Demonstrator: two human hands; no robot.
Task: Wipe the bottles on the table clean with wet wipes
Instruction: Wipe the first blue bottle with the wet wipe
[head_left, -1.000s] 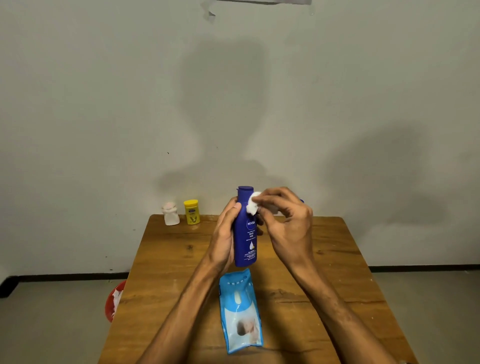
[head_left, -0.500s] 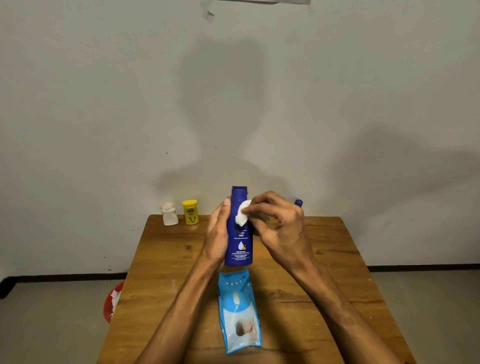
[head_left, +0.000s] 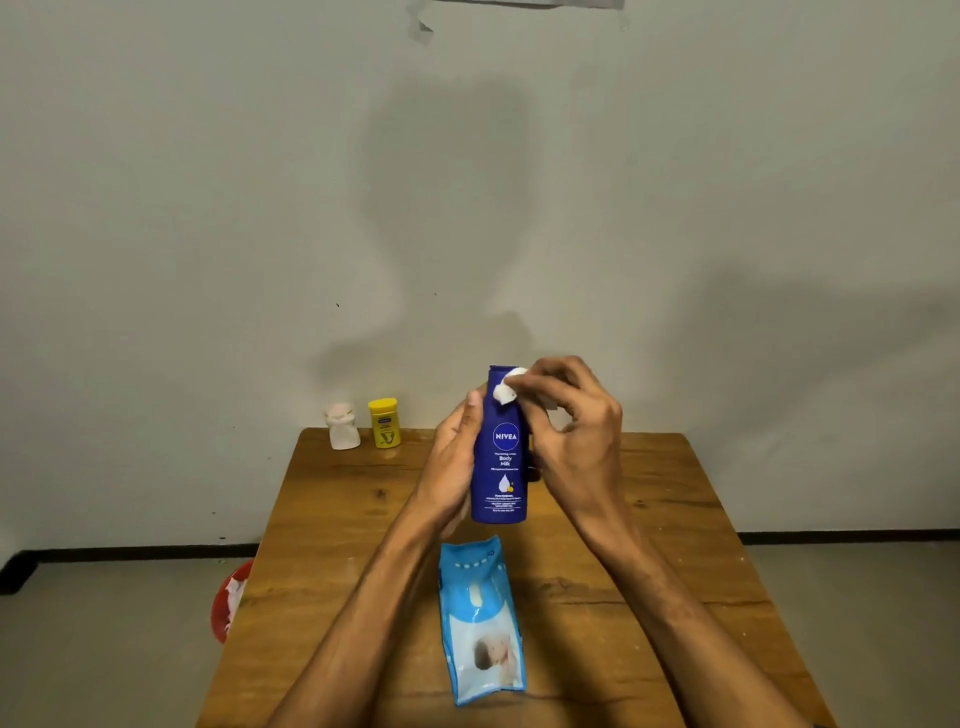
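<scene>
Blue bottle stands tall, held in my left hand, up off the table. My right hand pinches the white wipe on its neck. The long body runs straight down below the wipe.

Plain room (wooden table, bare wall)

Upright blue bottle held aloft; white wipe against its neck

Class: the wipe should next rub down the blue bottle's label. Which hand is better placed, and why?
Right hand: it pinches the wipe against the bottle near its cap, while the left hand holds the bottle.
</scene>
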